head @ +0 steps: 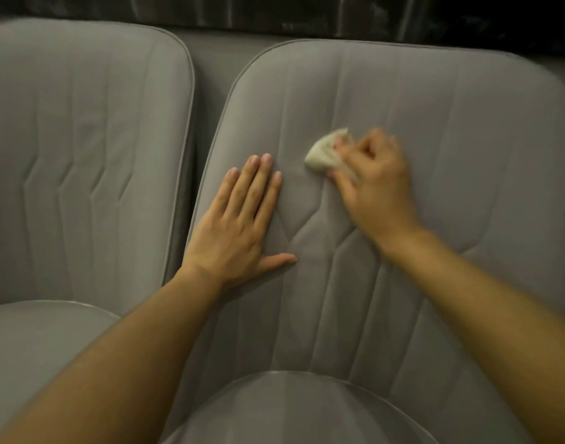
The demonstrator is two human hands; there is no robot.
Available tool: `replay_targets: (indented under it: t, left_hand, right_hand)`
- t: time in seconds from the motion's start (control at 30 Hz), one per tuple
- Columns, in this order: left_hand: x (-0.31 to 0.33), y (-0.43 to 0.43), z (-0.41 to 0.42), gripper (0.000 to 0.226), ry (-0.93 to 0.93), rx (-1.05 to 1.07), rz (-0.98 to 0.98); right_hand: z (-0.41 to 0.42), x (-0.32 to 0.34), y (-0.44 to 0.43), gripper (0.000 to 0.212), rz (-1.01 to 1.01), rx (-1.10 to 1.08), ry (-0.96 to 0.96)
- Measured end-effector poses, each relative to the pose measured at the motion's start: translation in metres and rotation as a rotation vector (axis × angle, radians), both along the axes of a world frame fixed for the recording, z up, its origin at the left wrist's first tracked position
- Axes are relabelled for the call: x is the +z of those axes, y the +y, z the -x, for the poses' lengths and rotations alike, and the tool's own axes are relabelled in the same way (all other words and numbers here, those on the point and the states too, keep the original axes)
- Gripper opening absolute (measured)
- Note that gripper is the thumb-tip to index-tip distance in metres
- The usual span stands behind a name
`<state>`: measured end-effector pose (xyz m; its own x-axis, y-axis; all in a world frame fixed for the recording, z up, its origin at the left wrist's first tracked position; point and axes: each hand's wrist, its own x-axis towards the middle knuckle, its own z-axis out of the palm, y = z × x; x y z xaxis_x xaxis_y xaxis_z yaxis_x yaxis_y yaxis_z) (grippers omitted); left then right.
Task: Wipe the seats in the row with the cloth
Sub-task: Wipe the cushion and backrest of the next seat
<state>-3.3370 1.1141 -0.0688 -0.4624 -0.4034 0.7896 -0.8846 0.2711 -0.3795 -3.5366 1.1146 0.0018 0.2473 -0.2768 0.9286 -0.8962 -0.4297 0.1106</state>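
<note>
Head view looks down on two grey padded seats side by side in a row. At far left is the left seat (82,139), its backrest stitched with long vertical seams that kink partway down. A narrow dark gap (194,155) parts it from the right seat (451,123), whose backrest has the same piped edge and kinked seams and fills most of the frame. The left hand (239,219) lies flat on the left part of this backrest, just inside the piped edge, palm down, fingers straight and close together, thumb spread out to the right; it holds nothing. Just to the right, apart from its fingertips, is the cloth (321,152), a small pale wad pressed against the middle of the backrest. The right hand (375,184) grips it with fingers curled round the wad's right side, so only the left end of the cloth shows. This hand and the cloth are blurred, so finer detail of the hold cannot be told. Both bare forearms reach in from the bottom, the left across the lower left, the right from the lower right corner. Between them the right seat's cushion (290,411) curves across the bottom edge. Along the top, behind the seats, runs a dark strip (306,11), too dim to identify.
</note>
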Motion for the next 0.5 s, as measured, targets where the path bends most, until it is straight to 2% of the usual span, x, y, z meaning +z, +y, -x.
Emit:
replay_targets:
  t: [0.13, 0.2, 0.27, 0.37, 0.5]
  left_hand:
    - [0.0, 0.0, 0.0, 0.104, -0.002, 0.014, -0.005]
    - [0.0, -0.001, 0.002, 0.103, -0.005, 0.019, -0.01]
    - [-0.001, -0.001, 0.002, 0.101, -0.012, 0.009, -0.005]
    - [-0.002, -0.002, 0.001, 0.097, -0.027, 0.005, 0.004]
    - [-0.002, -0.004, 0.001, 0.097, -0.034, -0.002, 0.015]
  right_hand:
    - [-0.002, -0.029, 0.019, 0.034, -0.12, 0.086, 0.097]
    - [-0.002, -0.01, 0.021, 0.036, -0.12, 0.104, 0.099]
    - [-0.002, 0.026, 0.019, 0.035, -0.034, 0.081, 0.022]
    - [-0.002, 0.086, 0.006, 0.034, 0.061, -0.058, -0.095]
    - [-0.01, 0.106, -0.012, 0.036, -0.066, -0.29, -0.102]
